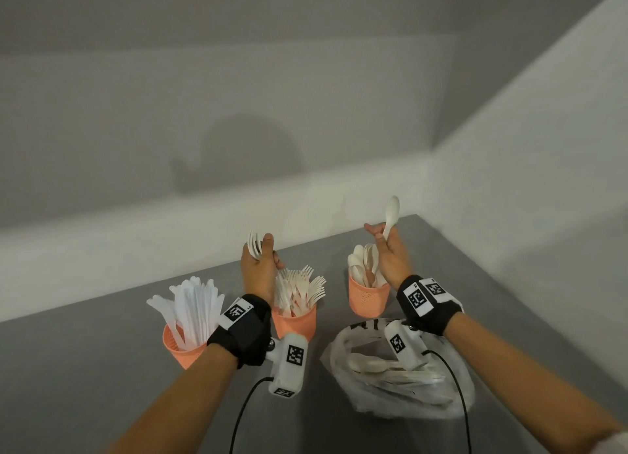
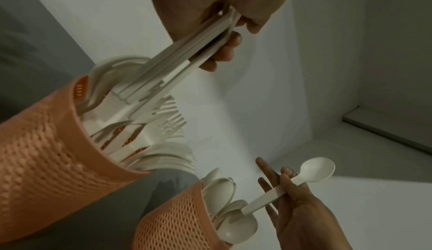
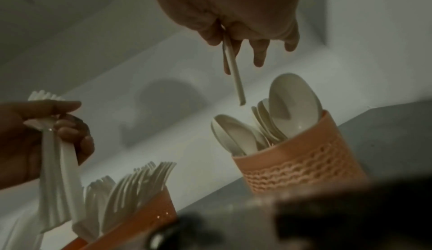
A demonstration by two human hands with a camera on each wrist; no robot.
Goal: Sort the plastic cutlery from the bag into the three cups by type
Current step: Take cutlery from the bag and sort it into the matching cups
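Note:
My left hand (image 1: 263,253) grips a small bundle of white forks (image 1: 255,244), tines up, above the middle orange cup (image 1: 295,321) packed with forks. Their handles (image 2: 177,65) point down toward that cup (image 2: 46,152). My right hand (image 1: 384,238) pinches one white spoon (image 1: 391,212), bowl up, over the right orange cup (image 1: 368,299) of spoons. The spoon's handle (image 3: 233,69) hangs just above that cup (image 3: 299,161). The left orange cup (image 1: 183,350) holds knives. The plastic bag (image 1: 401,385) lies near me with cutlery inside.
The cups and the bag stand on a grey table (image 1: 102,385) set into a corner, with white walls close behind and to the right. Wrist camera cables trail over the table by the bag.

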